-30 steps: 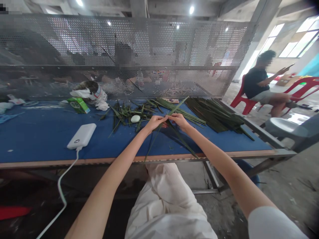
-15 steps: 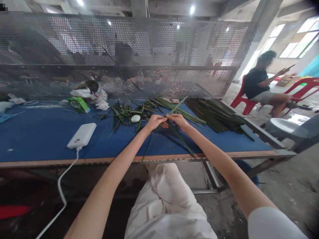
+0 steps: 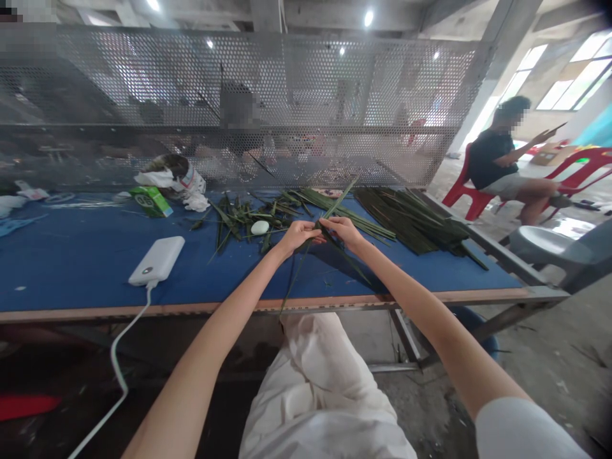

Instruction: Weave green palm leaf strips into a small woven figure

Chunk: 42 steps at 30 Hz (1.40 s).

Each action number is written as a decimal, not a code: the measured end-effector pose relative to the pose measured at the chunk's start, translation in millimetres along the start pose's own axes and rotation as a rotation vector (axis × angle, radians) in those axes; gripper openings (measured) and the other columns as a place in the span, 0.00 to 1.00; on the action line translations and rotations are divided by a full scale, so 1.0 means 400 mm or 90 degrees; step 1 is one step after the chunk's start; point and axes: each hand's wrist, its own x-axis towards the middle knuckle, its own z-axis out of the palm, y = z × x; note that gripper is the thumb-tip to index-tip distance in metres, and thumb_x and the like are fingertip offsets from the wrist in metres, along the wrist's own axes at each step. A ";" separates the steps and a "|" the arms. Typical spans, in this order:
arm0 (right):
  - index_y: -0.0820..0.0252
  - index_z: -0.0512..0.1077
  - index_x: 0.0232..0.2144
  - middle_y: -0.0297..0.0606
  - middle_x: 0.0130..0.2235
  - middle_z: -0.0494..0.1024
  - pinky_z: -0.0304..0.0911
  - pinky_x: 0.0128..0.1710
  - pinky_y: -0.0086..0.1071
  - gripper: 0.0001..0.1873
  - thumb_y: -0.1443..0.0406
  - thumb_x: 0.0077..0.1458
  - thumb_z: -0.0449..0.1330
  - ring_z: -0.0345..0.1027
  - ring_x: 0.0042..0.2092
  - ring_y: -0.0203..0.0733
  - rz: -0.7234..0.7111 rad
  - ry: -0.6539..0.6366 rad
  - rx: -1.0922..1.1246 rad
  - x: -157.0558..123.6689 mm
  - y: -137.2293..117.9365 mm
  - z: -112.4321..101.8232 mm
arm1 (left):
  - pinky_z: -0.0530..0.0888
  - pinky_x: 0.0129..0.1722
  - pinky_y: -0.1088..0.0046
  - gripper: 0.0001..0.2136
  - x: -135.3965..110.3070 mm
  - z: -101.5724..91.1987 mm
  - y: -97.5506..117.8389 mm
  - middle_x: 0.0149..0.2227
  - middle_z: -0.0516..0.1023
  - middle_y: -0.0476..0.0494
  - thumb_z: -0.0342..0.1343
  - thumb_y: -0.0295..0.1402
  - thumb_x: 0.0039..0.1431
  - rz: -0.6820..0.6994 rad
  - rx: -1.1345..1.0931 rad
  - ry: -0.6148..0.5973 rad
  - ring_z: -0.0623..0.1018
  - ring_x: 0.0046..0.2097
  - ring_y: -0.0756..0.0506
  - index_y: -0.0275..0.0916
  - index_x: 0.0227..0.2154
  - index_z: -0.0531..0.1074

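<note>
My left hand [image 3: 302,234] and my right hand [image 3: 343,231] meet above the blue tabletop, both closed on long green leaf strips [image 3: 340,196]. One strip end sticks up and away to the right; thinner ends hang toward the table's front edge. Where the strips cross, my fingers cover most of them. Just left of my left hand lies a pale, egg-shaped object [image 3: 259,227], beside a heap of short leaf pieces [image 3: 234,217]. Behind my hands is a bundle of light green strips [image 3: 366,220].
Dark green leaves [image 3: 411,220] are piled at the right. A white power bank [image 3: 157,260] with a cable, a green box [image 3: 151,201] and a crumpled bag [image 3: 176,175] lie at left. A perforated metal screen [image 3: 296,95] borders the back. A person [image 3: 502,153] sits at far right.
The hanging strip ends have shifted; the left one swung slightly right. The upper strip end points higher. My hands stay close together in nearly the same spot.
</note>
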 end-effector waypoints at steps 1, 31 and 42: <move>0.61 0.69 0.20 0.29 0.20 0.62 0.48 0.22 0.28 0.26 0.45 0.38 0.67 0.53 0.23 0.31 0.003 -0.002 0.006 -0.001 -0.002 0.000 | 0.76 0.42 0.65 0.14 0.002 -0.002 -0.003 0.30 0.81 0.40 0.67 0.37 0.45 0.006 -0.002 -0.008 0.81 0.34 0.43 0.31 0.31 0.77; 0.58 0.69 0.52 0.51 0.61 0.58 0.48 0.60 0.51 0.19 0.66 0.59 0.52 0.48 0.63 0.56 -0.343 0.317 -0.662 0.012 0.007 -0.041 | 0.76 0.38 0.68 0.17 0.011 -0.013 -0.011 0.28 0.81 0.41 0.67 0.45 0.45 -0.024 0.007 0.043 0.79 0.30 0.45 0.33 0.27 0.78; 0.60 0.70 0.42 0.40 0.31 0.77 0.61 0.37 0.34 0.12 0.62 0.63 0.49 0.67 0.32 0.43 -0.265 0.200 -0.447 0.031 0.028 -0.040 | 0.75 0.38 0.68 0.16 0.027 -0.044 -0.024 0.28 0.80 0.43 0.67 0.45 0.45 0.044 -0.085 0.183 0.79 0.31 0.46 0.34 0.27 0.78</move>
